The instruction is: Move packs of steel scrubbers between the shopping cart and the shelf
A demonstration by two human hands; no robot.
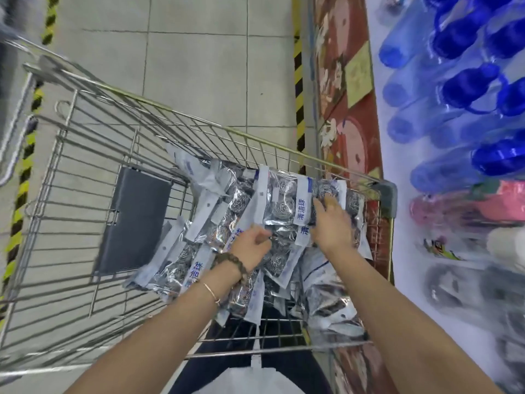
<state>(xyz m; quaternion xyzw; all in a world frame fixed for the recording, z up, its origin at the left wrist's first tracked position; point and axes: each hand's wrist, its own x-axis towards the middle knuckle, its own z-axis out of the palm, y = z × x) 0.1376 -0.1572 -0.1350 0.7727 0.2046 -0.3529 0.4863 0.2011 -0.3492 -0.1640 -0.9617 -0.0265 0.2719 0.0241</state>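
Note:
A heap of steel scrubber packs [224, 211], clear bags with white and blue headers, fills the right half of the wire shopping cart [85, 194]. Both my hands are down in the heap. My left hand [250, 247], with bracelets at the wrist, has its fingers curled onto a pack near the middle of the pile. My right hand [331, 223] lies on a pack [281, 203] by the cart's right side, fingers spread over it; whether it grips is unclear. The shelf [403, 223] runs along the right.
Blue plastic bottles [466, 83] and a pink one [454, 206] lie on the white shelf at right. A grey flap [136, 220] sits in the cart's left half. Tiled floor with yellow-black tape [297, 81] lies beyond the cart.

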